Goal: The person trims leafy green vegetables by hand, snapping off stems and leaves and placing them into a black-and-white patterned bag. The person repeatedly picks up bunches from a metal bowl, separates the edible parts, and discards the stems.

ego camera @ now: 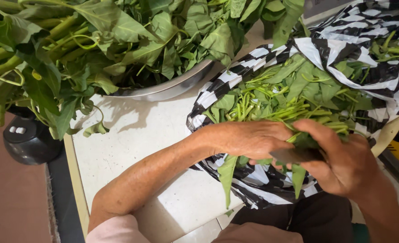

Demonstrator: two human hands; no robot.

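Right hand (343, 164) and left hand (249, 139): fingers clenched on leafy stems (298, 146). Light, limp, easily bruised; grip stems, not leaves.

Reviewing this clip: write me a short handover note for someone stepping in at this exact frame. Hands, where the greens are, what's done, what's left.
Left hand: closed around a bunch of green stems over the striped plastic bag.
Right hand: gripping the same bunch's leaves; a dark blade-like piece shows under it, unclear.
Greens: large untrimmed pile in the metal basin at the table's far side; loose stems and leaves already in the bag.
Done: some greens moved to the bag.
Left: the basin pile, judging by its size.
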